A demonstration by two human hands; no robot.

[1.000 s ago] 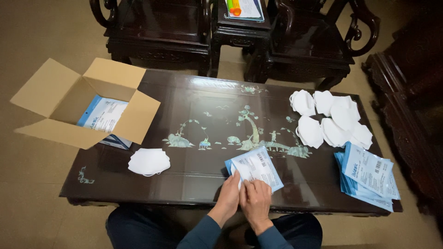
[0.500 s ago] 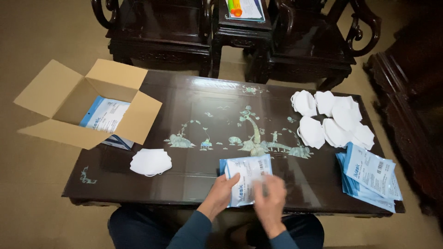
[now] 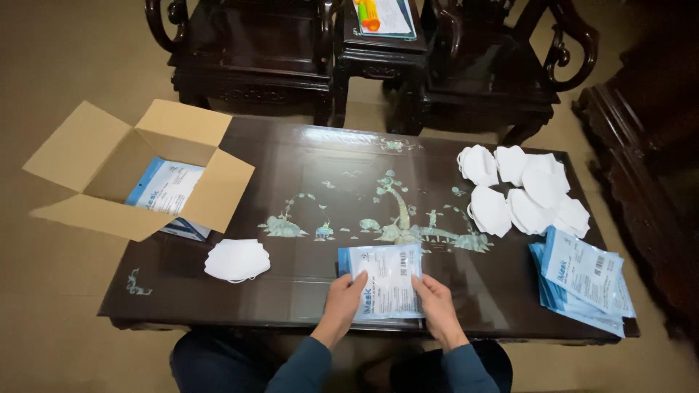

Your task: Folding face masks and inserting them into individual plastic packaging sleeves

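Head view: left hand (image 3: pixel 344 292) and right hand (image 3: pixel 435 298) each grip a side edge of 1 flat blue-and-white printed packet (image 3: pixel 381 280), fingers curled closed over it, at the near edge of the dark lacquered inlaid table (image 3: pixel 320 189). Folded white mask (image 3: pixel 237 260) lies left of the packet. Open cardboard box (image 3: pixel 138 171) overhangs the table's left end. White mask cluster (image 3: pixel 520 189) far right; blue-and-white packet stack (image 3: pixel 582 280) near right.

Sleeves: long, dark teal-blue, reaching the wrists, at the bottom centre of the frame.
Hands: left hand (image 3: pixel 344 291) and right hand (image 3: pixel 437 300) bare, ungloved.
Legs: dark trousers.
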